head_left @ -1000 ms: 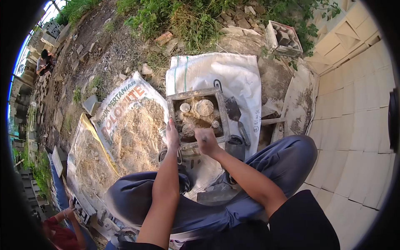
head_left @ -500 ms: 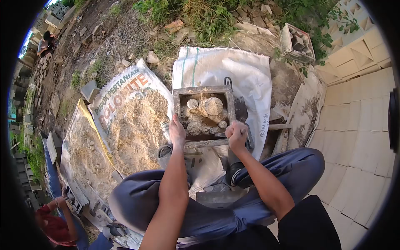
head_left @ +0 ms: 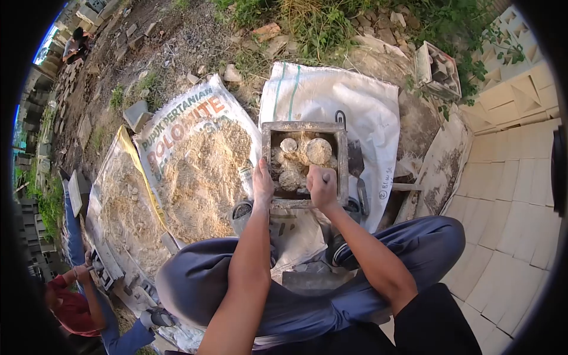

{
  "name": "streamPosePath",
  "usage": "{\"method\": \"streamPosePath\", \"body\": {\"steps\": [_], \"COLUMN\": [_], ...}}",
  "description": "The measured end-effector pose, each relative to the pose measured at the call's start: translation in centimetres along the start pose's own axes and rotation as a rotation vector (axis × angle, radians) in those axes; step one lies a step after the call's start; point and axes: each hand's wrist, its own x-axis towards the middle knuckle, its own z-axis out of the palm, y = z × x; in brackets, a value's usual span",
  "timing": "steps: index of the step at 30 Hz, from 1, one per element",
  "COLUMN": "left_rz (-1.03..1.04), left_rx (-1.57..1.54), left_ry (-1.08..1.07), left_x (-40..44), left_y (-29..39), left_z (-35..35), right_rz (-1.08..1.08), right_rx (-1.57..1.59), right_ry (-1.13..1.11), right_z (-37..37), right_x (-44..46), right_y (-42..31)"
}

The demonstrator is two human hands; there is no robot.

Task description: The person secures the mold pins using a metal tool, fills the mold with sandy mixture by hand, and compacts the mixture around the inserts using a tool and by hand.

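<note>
A square, dusty box frame (head_left: 304, 126), apparently wooden, stands in front of me on the sacks. Inside it lie several round, pale, powder-covered pieces, the largest a disc (head_left: 319, 151) at the upper right. My left hand (head_left: 263, 184) holds the box's left wall near the lower corner. Over the lower right of the box is my right hand (head_left: 323, 187), closed in a fist; a small dark end shows near the thumb, but what it grips is hidden. A flat, dark tool (head_left: 362, 196) lies just right of the box.
Sandy powder (head_left: 201, 163) covers a printed sack at the left. A white sack (head_left: 361, 97) spreads behind the box. At the far right are stacked pale blocks (head_left: 509, 195), and a crate (head_left: 438, 70) stands behind. Another person (head_left: 77, 305) sits at lower left.
My right fist has moved from the box's right edge inward over its lower right part. My left hand stays at the left wall. The view has shifted slightly.
</note>
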Motion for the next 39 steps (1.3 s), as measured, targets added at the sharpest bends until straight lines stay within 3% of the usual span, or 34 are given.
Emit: {"method": "streamPosePath", "body": {"steps": [4, 5, 7, 10, 11, 14, 18, 19, 20, 23, 24, 26, 27, 28, 31, 34, 35, 36, 38, 39], "left_rz": [-0.012, -0.015, 0.011, 0.096, 0.085, 0.006, 0.090, 0.135, 0.064, 0.067, 0.179, 0.272, 0.159, 0.076, 0.134, 0.150, 0.171, 0.075, 0.139, 0.150], "left_rx": [0.077, 0.003, -0.095, 0.062, -0.057, -0.067, 0.000, 0.060, -0.015, 0.053, 0.101, 0.149, 0.127, 0.089, 0.144, 0.151, 0.112, 0.150, 0.212, 0.218], "left_ry": [0.019, -0.021, -0.040, -0.140, -0.173, -0.149, -0.111, -0.049, -0.225, -0.259, -0.064, 0.116, 0.040, -0.019, 0.095, 0.122, 0.106, 0.066, 0.127, 0.138], "left_x": [1.1, 0.9, 1.2, 2.2, 2.5, 1.2, 3.9, 3.0, 1.6, 3.4, 4.0, 3.3, 0.8, 0.5, 0.2, 0.6, 0.2, 0.4, 0.6, 0.8], "left_y": [-4.1, -4.1, -3.4, -3.9, -4.6, -2.3, -7.7, -5.4, -3.3, -8.1, -10.2, -9.4, -5.3, -2.0, -2.0, -2.2, -1.9, -1.9, -2.2, -1.6], "left_z": [0.4, 0.4, 0.6, -0.3, 0.0, -0.5, 1.9, 1.2, -0.7, 1.5, 3.0, 2.4, 0.3, -0.4, 0.0, -0.4, -0.2, -0.2, 0.2, 0.0], "right_rz": [0.022, -0.082, 0.040, 0.036, -0.007, 0.052, 0.036, -0.213, -0.114, -0.037, -0.048, -0.178, -0.171, -0.186, 0.110, -0.054, -0.202, -0.222, 0.000, 0.012], "right_rx": [0.131, 0.053, 0.054, 0.105, 0.149, 0.232, 0.238, 0.139, 0.097, -0.085, -0.079, 0.053, 0.035, 0.012, 0.209, 0.130, -0.015, -0.025, 0.039, -0.005], "right_ry": [0.016, -0.033, -0.066, -0.063, -0.046, -0.065, 0.006, -0.061, -0.070, -0.081, -0.072, 0.030, -0.075, -0.066, 0.006, 0.031, 0.011, 0.013, 0.001, 0.107], "right_z": [1.6, 2.1, 3.3, 4.5, 4.6, 5.2, 5.5, 5.6, 5.7, 6.4, 6.2, 4.7, 3.5, 3.0, 3.0, 1.6, 0.7, 0.5, 1.2, 1.3], "right_x": [-0.1, -0.5, 1.3, 1.2, 0.1, 0.1, -0.1, -0.6, -1.5, 0.6, 0.6, -1.5, -2.4, -1.9, -0.5, -2.7, -3.2, -2.2, -0.6, -0.7], "right_y": [-1.7, 0.6, -0.8, -2.9, -3.5, 0.0, -3.7, -1.3, 1.1, -1.1, -2.4, -3.2, 1.3, 1.0, -1.3, -1.4, 0.7, 0.0, -1.0, -2.2]}}
